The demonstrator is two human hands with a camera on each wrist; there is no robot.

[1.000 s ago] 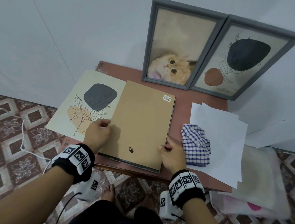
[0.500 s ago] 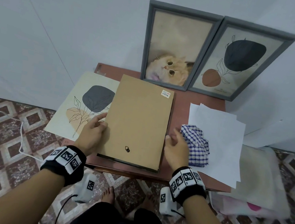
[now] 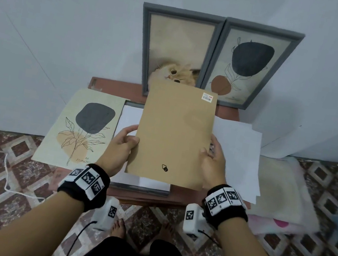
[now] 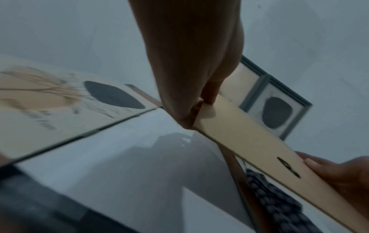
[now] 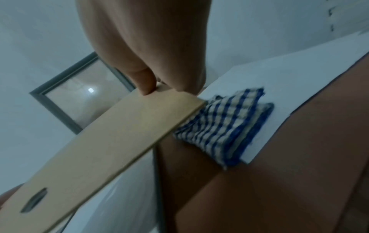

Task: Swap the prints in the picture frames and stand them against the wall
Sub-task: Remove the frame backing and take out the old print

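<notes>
A brown backing board [image 3: 173, 135] with a small black hanger is lifted off the table. My left hand [image 3: 124, 142] pinches its left edge [image 4: 203, 110] and my right hand [image 3: 211, 158] pinches its right edge [image 5: 151, 91]. Under the board lies a face-down frame [image 3: 141, 187] with a white sheet showing in it. A loose plant print [image 3: 83, 130] lies flat to the left. Two grey frames lean on the wall: the cat frame [image 3: 177, 48] and the plant frame [image 3: 251, 63].
White paper sheets [image 3: 240, 154] lie on the right of the small red-brown table [image 3: 112, 86], with a blue checked cloth [image 5: 223, 130] on them. A pale cloth bundle [image 3: 283, 193] sits on the tiled floor to the right; a white cord [image 3: 5, 166] trails at left.
Both hands have taken the backing board by its side edges and raised it off the frame, uncovering the white sheet. The board now hides the checked cloth in the head view.
</notes>
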